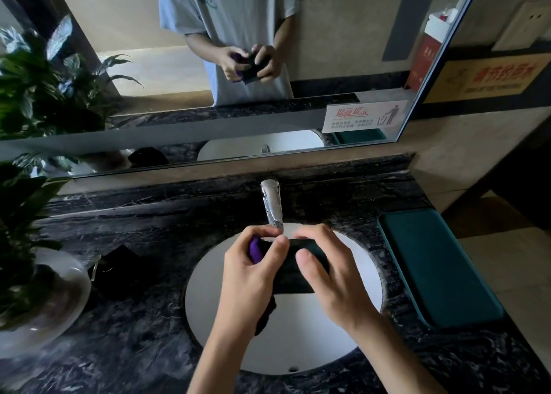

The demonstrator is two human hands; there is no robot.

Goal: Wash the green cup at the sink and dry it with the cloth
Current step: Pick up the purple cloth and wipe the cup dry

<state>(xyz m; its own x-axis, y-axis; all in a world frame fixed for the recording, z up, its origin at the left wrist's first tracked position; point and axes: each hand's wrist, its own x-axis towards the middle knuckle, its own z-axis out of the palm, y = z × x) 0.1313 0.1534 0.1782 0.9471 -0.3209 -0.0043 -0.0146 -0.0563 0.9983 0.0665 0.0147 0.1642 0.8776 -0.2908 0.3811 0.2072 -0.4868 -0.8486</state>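
Note:
Both hands are raised over the white sink basin [298, 352], just below the faucet spout. My right hand [334, 277] grips the dark green cup [298, 274], which lies sideways between the two hands. My left hand [247, 277] presses a purple cloth [256, 249] against the cup's left end. A dark fold of fabric [267, 313] hangs down under the left hand. Fingers hide most of the cup. I see no water running from the spout.
A chrome faucet [272, 206] stands behind the basin on the black marble counter [134, 334]. At the left are a potted plant in a white bowl [44, 298] and a dark crumpled object [116, 270]. A teal pad [438, 265] lies at the right. A mirror [328, 51] covers the wall.

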